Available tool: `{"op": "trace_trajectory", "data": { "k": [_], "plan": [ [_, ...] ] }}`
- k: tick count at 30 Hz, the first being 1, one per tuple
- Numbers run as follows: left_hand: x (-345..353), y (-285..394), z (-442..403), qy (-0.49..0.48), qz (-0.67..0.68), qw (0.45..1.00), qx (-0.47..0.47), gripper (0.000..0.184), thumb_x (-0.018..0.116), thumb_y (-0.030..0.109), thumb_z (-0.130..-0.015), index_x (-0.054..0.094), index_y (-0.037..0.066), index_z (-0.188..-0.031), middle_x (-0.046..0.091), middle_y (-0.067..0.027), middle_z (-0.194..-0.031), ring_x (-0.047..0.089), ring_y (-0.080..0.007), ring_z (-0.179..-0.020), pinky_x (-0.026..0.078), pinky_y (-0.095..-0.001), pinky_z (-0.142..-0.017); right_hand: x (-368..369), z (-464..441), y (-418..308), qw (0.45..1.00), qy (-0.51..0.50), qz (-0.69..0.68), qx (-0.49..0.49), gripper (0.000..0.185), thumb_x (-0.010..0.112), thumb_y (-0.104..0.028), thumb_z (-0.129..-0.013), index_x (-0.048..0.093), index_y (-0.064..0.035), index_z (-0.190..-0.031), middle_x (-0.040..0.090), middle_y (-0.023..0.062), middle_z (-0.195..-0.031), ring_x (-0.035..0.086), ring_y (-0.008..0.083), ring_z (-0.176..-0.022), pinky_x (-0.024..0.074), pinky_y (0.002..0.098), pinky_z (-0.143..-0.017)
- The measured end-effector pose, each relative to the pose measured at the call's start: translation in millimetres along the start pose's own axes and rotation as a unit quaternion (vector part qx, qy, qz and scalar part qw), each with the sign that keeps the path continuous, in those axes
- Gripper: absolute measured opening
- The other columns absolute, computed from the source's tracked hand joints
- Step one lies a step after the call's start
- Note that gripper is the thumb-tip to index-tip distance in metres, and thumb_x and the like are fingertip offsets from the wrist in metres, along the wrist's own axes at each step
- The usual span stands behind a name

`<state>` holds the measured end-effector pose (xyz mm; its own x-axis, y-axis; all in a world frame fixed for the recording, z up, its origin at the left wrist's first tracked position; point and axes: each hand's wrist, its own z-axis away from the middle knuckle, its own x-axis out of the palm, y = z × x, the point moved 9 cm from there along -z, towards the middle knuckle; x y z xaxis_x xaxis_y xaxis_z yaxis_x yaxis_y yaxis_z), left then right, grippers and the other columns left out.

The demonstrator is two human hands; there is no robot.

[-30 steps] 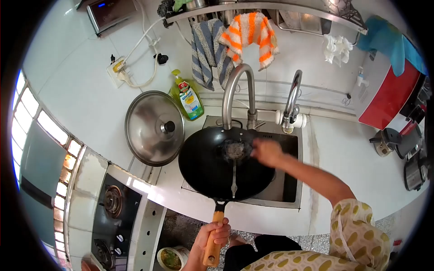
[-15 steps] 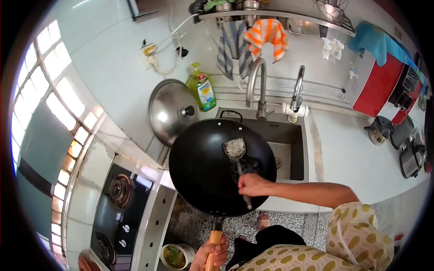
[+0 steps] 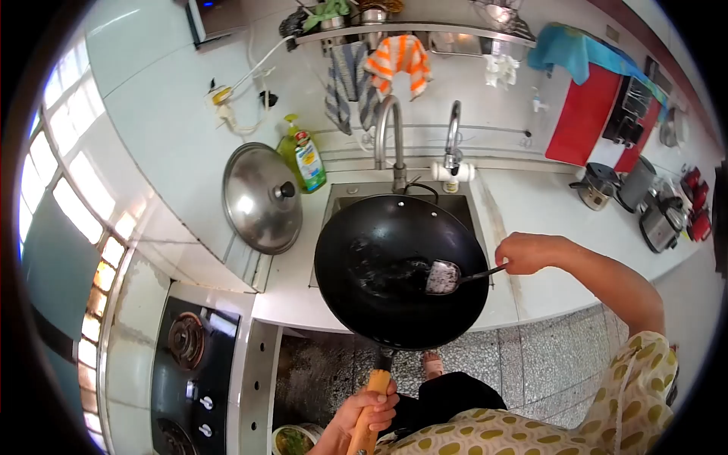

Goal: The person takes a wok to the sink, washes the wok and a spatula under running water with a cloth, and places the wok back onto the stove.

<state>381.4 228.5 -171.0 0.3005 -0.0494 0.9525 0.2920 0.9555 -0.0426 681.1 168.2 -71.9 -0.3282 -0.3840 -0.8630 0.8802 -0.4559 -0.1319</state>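
A large black wok [image 3: 379,311] is held over the sink and counter edge, its inside facing up toward me. My left hand [image 3: 369,412] is closed around the wok's wooden handle [image 3: 373,390]. At the wok's right side, my right hand [image 3: 528,254] grips the end of a spatula [image 3: 443,277] whose flat metal blade lies inside the wok. A whitish residue coats the blade. Wet, shiny streaks show on the wok's inner surface. Behind the wok, the sink [image 3: 474,220] is mostly hidden, with a curved faucet [image 3: 396,144] over it.
A metal lid [image 3: 262,201] leans on the wall near a green soap bottle [image 3: 307,161]. The gas stove [image 3: 193,379] is at lower left. A second tap [image 3: 453,144] stands right of the faucet. A kettle [image 3: 597,186] sits on the right counter. A bin [image 3: 294,440] stands below.
My right hand has moved right and up, swinging the spatula from upright to nearly sideways. The wok has shifted right relative to the sink, and the view has turned slightly.
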Motion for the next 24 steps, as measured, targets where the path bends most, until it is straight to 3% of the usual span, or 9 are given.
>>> {"op": "trace_trajectory", "data": {
  "k": [5,13,15,17,24],
  "plan": [
    [-0.4,-16.8,-8.2,-0.012,0.007,0.997,-0.073,0.019,0.052,0.006,-0.078,0.040,0.004,-0.092,0.037,-0.0010,-0.060,0.035,-0.0060,-0.041,0.031,-0.0208,-0.035,-4.9,47.2,25.8,0.996,0.013,-0.021,0.087,0.025,0.053,-0.011,-0.070,0.063,-0.0019,-0.091,0.061,0.0182,-0.087,0.057,0.0314,-0.087,0.0449,0.0374,-0.076],
    [56.7,-28.9,-80.9,-0.219,0.185,0.936,-0.206,0.016,0.050,0.007,-0.081,0.036,0.005,-0.090,0.038,0.0006,-0.060,0.037,-0.0045,-0.039,0.031,-0.0178,-0.033,-63.5,53.7,55.3,0.973,-0.052,0.092,0.205,0.019,0.060,-0.012,-0.069,0.065,-0.0064,-0.086,0.063,0.0144,-0.081,0.060,0.0285,-0.078,0.0469,0.0356,-0.068],
    [72.4,-27.3,-99.6,-0.254,0.220,0.916,-0.221,0.016,0.050,0.007,-0.082,0.035,0.005,-0.089,0.038,0.0003,-0.060,0.038,-0.0046,-0.039,0.033,-0.0182,-0.033,-82.5,35.6,52.4,0.967,-0.055,0.136,0.207,0.018,0.059,-0.011,-0.068,0.065,-0.0058,-0.084,0.063,0.0143,-0.080,0.060,0.0287,-0.078,0.0469,0.0360,-0.067],
    [87.4,-30.0,-114.2,-0.280,0.246,0.893,-0.252,0.018,0.051,0.002,-0.079,0.034,0.004,-0.085,0.043,-0.0033,-0.058,0.046,-0.0062,-0.040,0.041,-0.0170,-0.033,-97.2,18.4,39.1,0.960,-0.062,0.177,0.208,0.016,0.058,-0.009,-0.068,0.065,-0.0051,-0.082,0.063,0.0141,-0.079,0.060,0.0289,-0.077,0.0470,0.0364,-0.066],
    [127.0,-39.9,-137.5,-0.377,0.347,0.796,-0.324,0.019,0.052,0.009,-0.080,0.035,0.007,-0.072,0.040,-0.0013,-0.055,0.040,-0.0063,-0.038,0.040,-0.0215,-0.036,-158.1,-13.4,-41.4,0.919,-0.004,0.364,0.152,0.009,0.059,-0.005,-0.064,0.064,-0.0027,-0.071,0.063,0.0123,-0.074,0.062,0.0266,-0.075,0.0475,0.0364,-0.063]
  ]
}}
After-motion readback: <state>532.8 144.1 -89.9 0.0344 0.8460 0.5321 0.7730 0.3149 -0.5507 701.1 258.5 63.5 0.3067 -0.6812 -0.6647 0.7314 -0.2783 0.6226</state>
